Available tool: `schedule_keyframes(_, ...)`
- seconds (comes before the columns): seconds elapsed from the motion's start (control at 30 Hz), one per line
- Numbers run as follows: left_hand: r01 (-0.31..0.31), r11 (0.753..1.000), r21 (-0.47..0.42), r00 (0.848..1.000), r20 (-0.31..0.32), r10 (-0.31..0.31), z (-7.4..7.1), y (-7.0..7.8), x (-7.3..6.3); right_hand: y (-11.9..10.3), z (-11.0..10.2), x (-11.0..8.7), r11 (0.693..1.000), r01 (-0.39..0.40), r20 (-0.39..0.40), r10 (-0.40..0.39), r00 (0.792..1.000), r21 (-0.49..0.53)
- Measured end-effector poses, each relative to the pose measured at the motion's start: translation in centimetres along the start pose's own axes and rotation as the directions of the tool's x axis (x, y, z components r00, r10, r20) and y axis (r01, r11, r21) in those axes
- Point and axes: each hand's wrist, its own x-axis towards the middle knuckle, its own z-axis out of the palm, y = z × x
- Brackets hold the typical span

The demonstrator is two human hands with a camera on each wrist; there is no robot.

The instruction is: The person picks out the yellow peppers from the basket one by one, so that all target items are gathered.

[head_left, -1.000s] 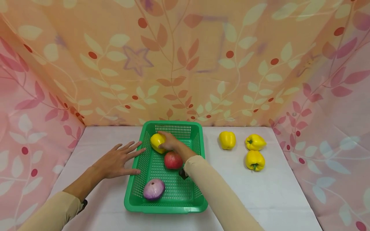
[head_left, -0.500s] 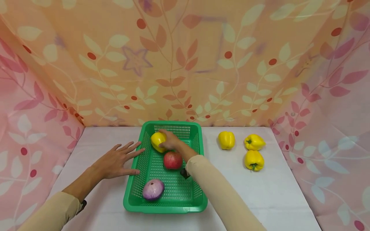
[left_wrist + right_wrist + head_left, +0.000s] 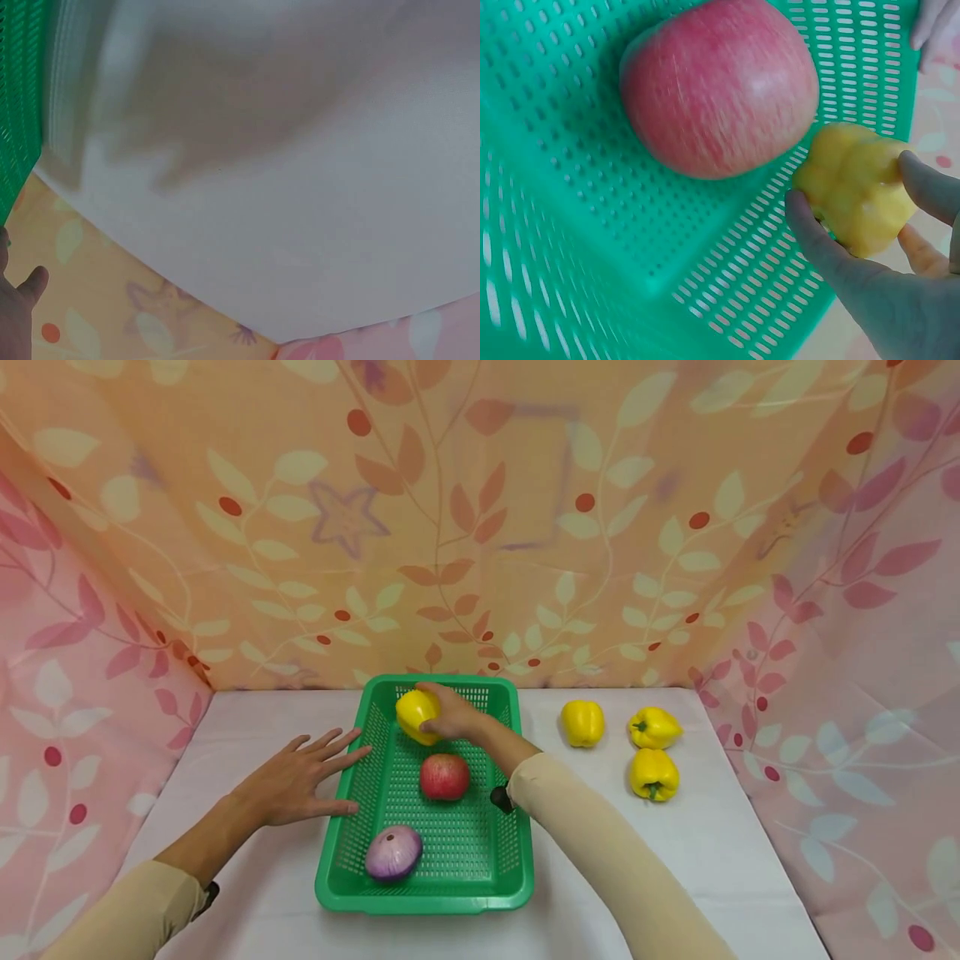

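A yellow bell pepper [image 3: 418, 717] is held in my right hand [image 3: 456, 714] at the far left part of the green plastic basket [image 3: 420, 903]. In the right wrist view, thumb and fingers pinch the bell pepper [image 3: 855, 191] from both sides. A red apple [image 3: 445, 777] lies in the basket just nearer than that hand. Toward the near left corner of the basket sits a purple-and-white onion-like vegetable [image 3: 393, 852]. My left hand [image 3: 303, 777] is spread with straight fingers at the basket's left rim; whether it touches the rim cannot be told.
On the white table [image 3: 600, 860], right of the basket, lie a yellow bell pepper [image 3: 582, 723] and, further right, two more, one bell pepper [image 3: 655, 727] behind another bell pepper [image 3: 653, 774]. Floral cloth [image 3: 465, 527] walls the table at the back and both sides.
My right hand has lifted the bell pepper slightly and shifted it a little right and away, leaving the apple fully visible. The left hand has kept its spread pose.
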Motion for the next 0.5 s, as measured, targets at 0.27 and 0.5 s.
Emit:
schedule_keyframes(0.27, 0.004, 1.000, -0.004, 1.000, 0.002, -0.004, 0.2, 0.0, 0.1, -0.5, -2.9, -2.6, 0.994, 0.094, 0.061, -0.090, 0.994, -0.063)
schedule_keyframes(0.5, 0.012, 1.000, 0.000, 1.000, 0.000, -0.012, 0.2, 0.1, 0.0, 0.4, -5.9, -5.8, 0.993, 0.119, 0.075, -0.121, 0.990, 0.028)
